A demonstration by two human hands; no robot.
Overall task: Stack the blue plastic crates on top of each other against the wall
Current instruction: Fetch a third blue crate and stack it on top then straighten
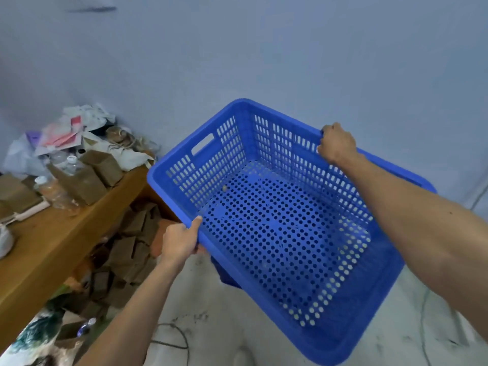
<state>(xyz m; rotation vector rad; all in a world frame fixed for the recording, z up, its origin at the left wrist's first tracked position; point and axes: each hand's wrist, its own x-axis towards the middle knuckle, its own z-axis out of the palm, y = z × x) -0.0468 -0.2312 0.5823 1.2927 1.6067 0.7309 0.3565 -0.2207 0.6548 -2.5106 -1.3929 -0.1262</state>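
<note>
Pale blue wall [290, 48] ahead; mottled light floor [224, 313] below. A wooden bench [66, 233] at left carries brown boxes, bottles and loose papers, with more brown boxes piled beneath it. One blue crate [277, 220] is fully visible, held tilted in the air, empty; a dark blue edge shows under it, identity unclear. Left hand [182, 240] is clamped around the near-left rim. Right hand [335, 143] is clamped around the far rim.

A wooden bench [52, 241] is standing at the left, carrying brown boxes [87, 178], plastic bottles [71, 163] and crumpled papers [76, 128]. More boxes are lying piled beneath it. A dark cable [174, 336] is trailing across the near floor [224, 326].
</note>
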